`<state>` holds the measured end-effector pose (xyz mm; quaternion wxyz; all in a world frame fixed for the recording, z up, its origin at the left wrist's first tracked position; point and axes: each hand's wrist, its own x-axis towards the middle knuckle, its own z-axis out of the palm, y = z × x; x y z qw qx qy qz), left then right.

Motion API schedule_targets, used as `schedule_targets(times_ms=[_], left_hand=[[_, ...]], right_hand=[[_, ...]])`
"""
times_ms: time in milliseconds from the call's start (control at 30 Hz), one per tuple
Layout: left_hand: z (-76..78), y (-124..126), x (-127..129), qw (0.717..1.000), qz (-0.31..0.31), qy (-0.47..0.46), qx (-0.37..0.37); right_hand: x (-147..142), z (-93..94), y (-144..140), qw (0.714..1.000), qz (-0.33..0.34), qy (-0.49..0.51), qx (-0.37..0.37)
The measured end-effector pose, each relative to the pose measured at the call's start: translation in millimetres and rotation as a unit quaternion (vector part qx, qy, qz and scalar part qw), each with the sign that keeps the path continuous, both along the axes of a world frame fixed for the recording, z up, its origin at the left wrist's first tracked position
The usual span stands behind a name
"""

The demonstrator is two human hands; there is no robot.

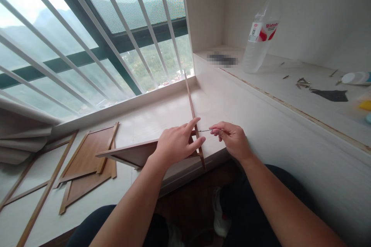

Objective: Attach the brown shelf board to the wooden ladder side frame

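Fingers of our left hand point(174, 142) straddle the end of a brown framed panel point(136, 153), the index on the far side and the thumb on the near side, so that grip is grasping the panel where it meets a long wooden strip point(190, 98). Panel and strip sit on the white ledge point(162, 112) below the window point(116, 27), the panel tilted up and the strip running crosswise past its end, towards the sill. Our right hand point(233, 139) has its grip closed on a thin metal tool point(207, 130), pinched between thumb and fingers and aimed leftward at the strip; whether its tip touches the wood we cannot tell. To our left, flat brown panels point(87, 150) lie overlapping, and beside them a slender open frame point(55, 173) stretches near the grey curtain point(23, 139). On the shelf point(313, 123) at our right, we see a clear bottle point(261, 42) with a red-and-white label standing upright, a small heap of screws point(303, 83), a dark scrap point(332, 95) and a white-capped container point(355, 78) lying on its side. A blurred dark object point(222, 60) rests near the bottle.
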<state>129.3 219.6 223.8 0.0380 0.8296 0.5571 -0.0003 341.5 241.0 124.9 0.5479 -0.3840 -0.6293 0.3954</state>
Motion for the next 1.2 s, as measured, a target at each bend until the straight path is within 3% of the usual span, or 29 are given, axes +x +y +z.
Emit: schedule_targets(times_ms=[300,633,933,1200], left_hand=[[1.2,-0.5,0.3,1.0,-0.002,-0.003,-0.002],[1.1,-0.8,0.5,1.0,0.0,-0.003,0.0],[1.7,-0.8,1.0,1.0,0.0,-0.001,-0.002],[1.9,-0.9,1.5,1.0,0.002,-0.002,-0.003]], right_hand=[[-0.4,6.0,-4.1,0.999,-0.005,-0.029,0.028],[-1.2,-1.2,4.7,0.998,0.003,-0.014,0.057],[-2.3,-4.8,3.9,1.0,-0.007,-0.007,-0.027],[-6.5,2.1,0.1,0.994,0.031,0.032,-0.098]])
